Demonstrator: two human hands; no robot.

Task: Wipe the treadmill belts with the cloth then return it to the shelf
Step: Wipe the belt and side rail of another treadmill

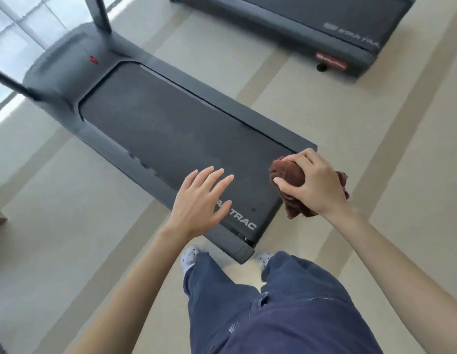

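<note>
Well, the near dark grey treadmill's black belt (171,129) lies below the hands, a far grey treadmill (324,24) beyond; left hand (199,203) hovers, fingers released; right hand (311,182) grasps the bunched brown cloth (288,172) over the belt's rear corner; so wadded, it may miss strips. Two treadmills, two hands, one cloth.

1. Your right hand (311,182) covers the middle of the crumpled reddish-brown cloth (288,175); only its ends show on either side of your fingers.
2. Your left hand (199,203) hides the start of the white lettering (244,222) on the near treadmill's dark grey belt (171,129). You can read only "TRAC", and you cannot tell whether that hand touches the belt.
3. The second dark grey treadmill (311,19) is cut off by the top edge, and its red label (331,61) is blurred.
4. The near treadmill's grey metal uprights (100,14) run out of the top and left edges.
5. The small red mark (93,60) on the grey motor cover (66,60) is too blurred to read.
</note>
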